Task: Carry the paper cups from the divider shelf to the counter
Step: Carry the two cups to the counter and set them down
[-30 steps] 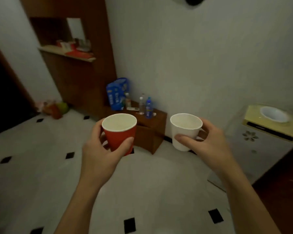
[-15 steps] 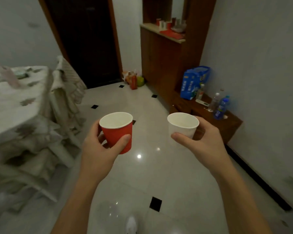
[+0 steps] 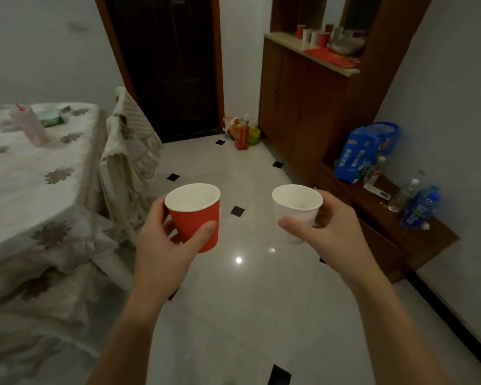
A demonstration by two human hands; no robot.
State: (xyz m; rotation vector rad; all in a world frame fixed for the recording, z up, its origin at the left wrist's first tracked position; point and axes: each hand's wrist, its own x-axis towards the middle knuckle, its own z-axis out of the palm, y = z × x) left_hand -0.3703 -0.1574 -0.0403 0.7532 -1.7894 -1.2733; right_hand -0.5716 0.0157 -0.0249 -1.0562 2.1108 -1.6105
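Two cups (image 3: 195,219) (image 3: 295,213) upright in two grips (image 3: 164,245) (image 3: 336,232)

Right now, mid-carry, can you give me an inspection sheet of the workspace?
Surface: glossy tiled floor underfoot.
Job's things: red cup and white cup upright, in hand; more cups on the divider shelf.
Clutter: blue bag and bottles on low cabinet; bags on floor by door.
Hands: left hand grips red cup; right hand grips white cup.
Cables: nothing seen.
Surroundings: cloth-covered table, draped chair at left.
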